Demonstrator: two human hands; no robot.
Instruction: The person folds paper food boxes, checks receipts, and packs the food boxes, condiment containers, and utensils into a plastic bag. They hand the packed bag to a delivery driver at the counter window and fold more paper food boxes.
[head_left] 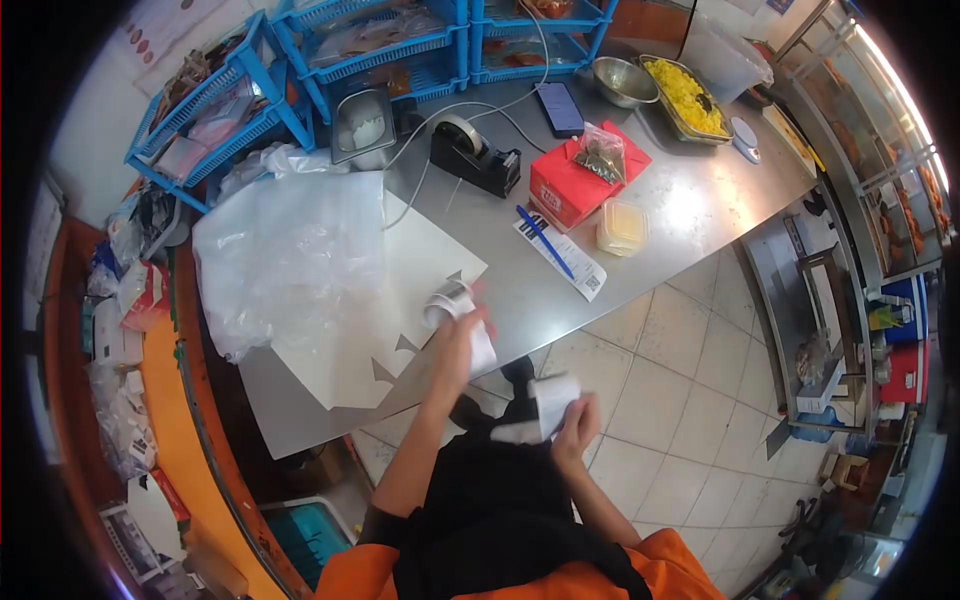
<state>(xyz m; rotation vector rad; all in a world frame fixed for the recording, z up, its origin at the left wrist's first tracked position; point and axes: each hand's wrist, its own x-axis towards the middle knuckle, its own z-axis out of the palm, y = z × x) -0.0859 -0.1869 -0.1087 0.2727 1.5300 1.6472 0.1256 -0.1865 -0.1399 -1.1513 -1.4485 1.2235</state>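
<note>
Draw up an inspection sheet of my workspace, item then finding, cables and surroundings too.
Surface: steel counter, glare at right; damage, nothing seen.
Job's things: curled paper and second paper piece, both white, both held.
Clutter: plastic bags over white sheeting; red box bearing a small bag; blue pen across a printed slip.
Hands: left hand grips the curled paper; right hand holds the second piece beyond the counter's edge.
Cables: pale cable loops past the tape dispenser.
Surroundings: blue racks behind; tiled floor below.
</note>
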